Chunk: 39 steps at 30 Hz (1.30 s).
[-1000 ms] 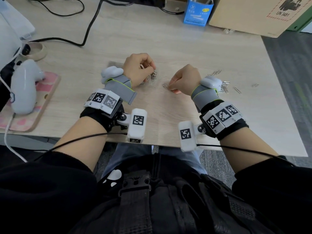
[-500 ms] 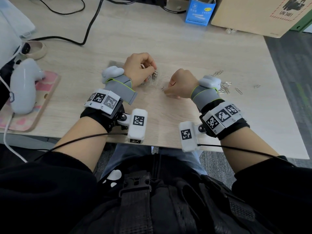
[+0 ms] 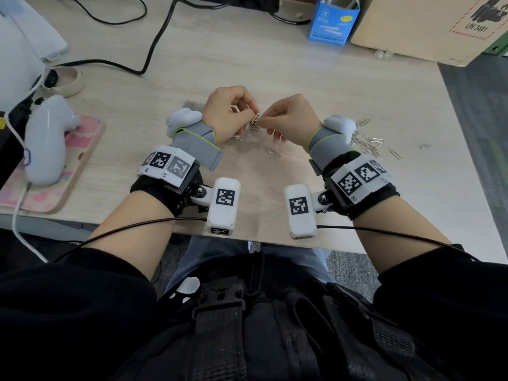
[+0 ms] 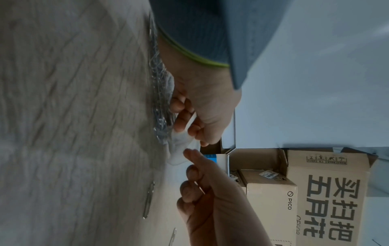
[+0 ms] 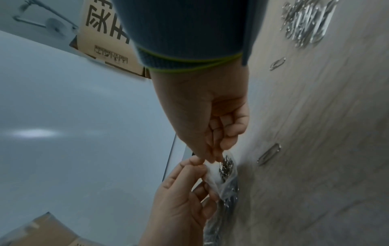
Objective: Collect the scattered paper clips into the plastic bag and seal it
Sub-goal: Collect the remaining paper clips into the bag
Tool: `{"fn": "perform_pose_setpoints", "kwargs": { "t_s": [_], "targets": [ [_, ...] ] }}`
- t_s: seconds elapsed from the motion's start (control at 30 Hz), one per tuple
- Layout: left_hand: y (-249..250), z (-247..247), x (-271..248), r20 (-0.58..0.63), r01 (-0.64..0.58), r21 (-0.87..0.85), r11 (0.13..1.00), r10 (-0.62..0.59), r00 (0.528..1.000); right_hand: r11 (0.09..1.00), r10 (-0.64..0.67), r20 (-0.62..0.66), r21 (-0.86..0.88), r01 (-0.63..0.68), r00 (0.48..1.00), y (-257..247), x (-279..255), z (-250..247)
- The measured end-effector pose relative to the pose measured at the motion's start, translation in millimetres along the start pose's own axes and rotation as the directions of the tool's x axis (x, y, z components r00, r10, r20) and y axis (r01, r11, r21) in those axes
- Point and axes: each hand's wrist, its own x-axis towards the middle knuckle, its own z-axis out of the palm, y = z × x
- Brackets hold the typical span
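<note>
- The hands meet mid-worktop (image 3: 275, 64), away from its edges.
- The left hand (image 3: 228, 114) pinches the plastic bag (image 5: 219, 176) open; clips lie inside.
- The right hand (image 3: 288, 119) pinches paper clips (image 5: 226, 164) at the bag's mouth.
- More loose clips (image 3: 368, 141) lie to the right.

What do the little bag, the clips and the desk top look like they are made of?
Bag: thin clear plastic film, seemingly, since clips show through it and it crumples.
Clips: bent metal wire, silvery and shiny by their glint.
Desk top: pale wood grain, matte; possibly a printed laminate rather than solid wood.
</note>
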Motion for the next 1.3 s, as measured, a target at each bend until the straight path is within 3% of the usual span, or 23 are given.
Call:
{"fn": "perform_pose_setpoints", "kwargs": {
  "t_s": [0.1, 0.3, 0.5, 0.7, 0.87, 0.97, 1.07, 1.2, 1.3],
  "targets": [
    [-1, -1, 1, -0.018, 0.000, -0.008, 1.000, 0.000, 1.000, 0.999, 0.044, -0.076, -0.011, -0.045, 0.996, 9, -1, -8],
    [0, 5, 2, -0.042, -0.006, -0.022, 1.000, 0.005, 0.999, 0.965, 0.131, 0.107, -0.242, -0.102, 0.986, 21, -14, -14],
    [2, 4, 1, -0.044, 0.001, -0.022, 1.000, -0.002, 0.999, 0.948, 0.139, 0.087, -0.300, -0.107, 0.986, 18, -11, -6],
    [6, -1, -2, -0.045, -0.015, -0.027, 1.000, 0.014, 0.999, 0.999, 0.046, -0.002, -0.004, -0.046, 0.999, 3, -6, -10],
    [13, -1, -1, -0.047, -0.032, -0.013, 0.999, 0.032, 0.998, 0.995, 0.030, 0.030, 0.093, -0.033, 0.999, -12, -1, -5],
    [19, -7, 0, -0.079, -0.050, -0.003, 0.999, 0.050, 0.996, 0.977, 0.020, -0.076, 0.213, -0.003, 0.997, -17, 0, -8],
    [27, -12, 4, -0.103, -0.078, -0.033, 0.996, 0.074, 0.992, 0.983, 0.030, -0.124, 0.186, -0.006, 0.992, -19, 1, -12],
    [46, -26, 10, -0.155, -0.150, -0.078, 0.986, 0.137, 0.978, 0.991, 0.034, -0.026, 0.131, -0.030, 0.999, -32, 1, -15],
    [59, -37, 14, -0.181, -0.172, -0.084, 0.982, 0.154, 0.971, 0.983, -0.005, 0.031, 0.181, 0.000, 1.000, -43, 3, -16]
  ]
}}
